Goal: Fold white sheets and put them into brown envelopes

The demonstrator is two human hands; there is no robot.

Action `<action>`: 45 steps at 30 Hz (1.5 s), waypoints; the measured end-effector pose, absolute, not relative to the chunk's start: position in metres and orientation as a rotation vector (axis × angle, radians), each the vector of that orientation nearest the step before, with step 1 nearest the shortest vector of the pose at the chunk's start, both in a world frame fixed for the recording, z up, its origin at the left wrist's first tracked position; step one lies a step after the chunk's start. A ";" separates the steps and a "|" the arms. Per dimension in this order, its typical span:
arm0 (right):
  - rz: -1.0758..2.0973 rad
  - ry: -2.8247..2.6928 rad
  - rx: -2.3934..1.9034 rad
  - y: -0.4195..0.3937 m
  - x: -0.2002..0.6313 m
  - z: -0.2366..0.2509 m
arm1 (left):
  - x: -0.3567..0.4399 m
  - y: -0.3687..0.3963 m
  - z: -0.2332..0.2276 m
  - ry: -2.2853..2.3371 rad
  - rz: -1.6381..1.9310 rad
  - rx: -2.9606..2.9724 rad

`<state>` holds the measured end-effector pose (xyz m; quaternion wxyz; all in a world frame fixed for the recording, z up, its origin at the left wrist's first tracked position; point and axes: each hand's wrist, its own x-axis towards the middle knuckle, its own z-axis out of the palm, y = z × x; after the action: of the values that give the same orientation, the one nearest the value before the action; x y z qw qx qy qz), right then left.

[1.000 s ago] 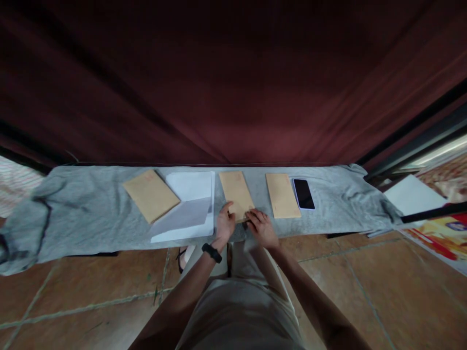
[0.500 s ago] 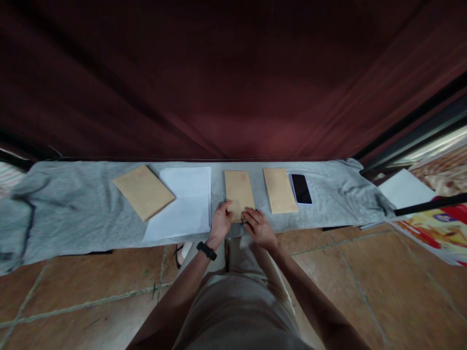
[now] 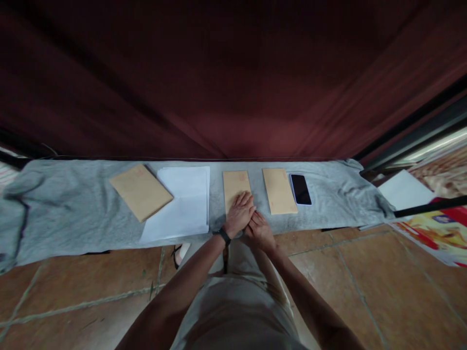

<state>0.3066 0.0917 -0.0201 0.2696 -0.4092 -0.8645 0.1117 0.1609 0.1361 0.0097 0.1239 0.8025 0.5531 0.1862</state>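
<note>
Ok, L hand (image 3: 239, 213) lies flat over near end of mid env. (image 3: 236, 181), no visible grip, by tabletop (image 3: 80, 209) front edge; R hand (image 3: 261, 232) at env.'s near-R corner, hold unclear. Long axis runs front-to-back, away from both.

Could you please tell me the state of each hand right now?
Left hand: open, laid over the middle brown envelope, fingers extended.
Right hand: at that envelope's near right corner; whether open or closed cannot be told.
</note>
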 end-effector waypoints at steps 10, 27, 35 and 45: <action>0.300 -2.359 -1.119 0.088 0.306 -0.018 | 0.140 0.156 -0.003 1.687 0.483 2.379; 0.554 -2.217 -1.016 0.099 0.323 -0.024 | 0.097 0.059 -0.003 1.582 0.747 2.199; 0.528 -2.107 -1.234 0.104 0.318 -0.025 | 0.101 0.071 -0.003 1.693 0.876 2.079; 0.466 -2.055 -1.341 0.107 0.309 -0.021 | 0.106 0.069 -0.006 1.783 0.873 2.048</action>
<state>0.3086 0.1072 -0.0209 0.3163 -0.5095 -0.7805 0.1768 0.1061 0.0690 -0.0065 0.1439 0.7106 0.6186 0.3028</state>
